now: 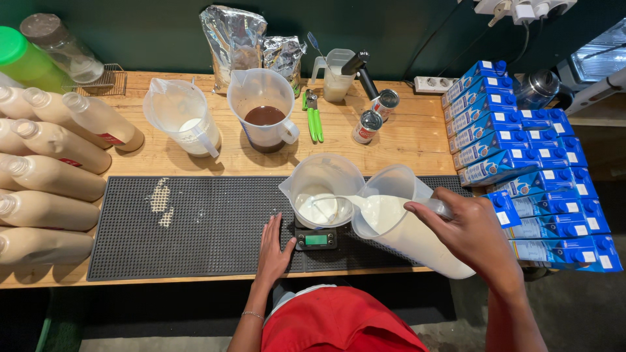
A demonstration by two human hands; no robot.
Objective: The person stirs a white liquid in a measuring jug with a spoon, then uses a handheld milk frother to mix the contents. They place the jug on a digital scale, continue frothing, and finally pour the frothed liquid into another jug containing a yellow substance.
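right hand [473,234]: fingers wrapped on tilted translucent jug [398,228] | left hand [274,251]: fingers flat, empty, ribbed mat [195,228]

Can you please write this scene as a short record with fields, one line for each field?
Right hand: right hand tilts a pitcher of white liquid by its handle, pouring
Receiving jug: clear jug on a small scale
Left hand: left hand flat on the black mat, beside the scale
Behind: jug of brown liquid, two cans
Left side: filled bottles lying down
Right side: blue cartons
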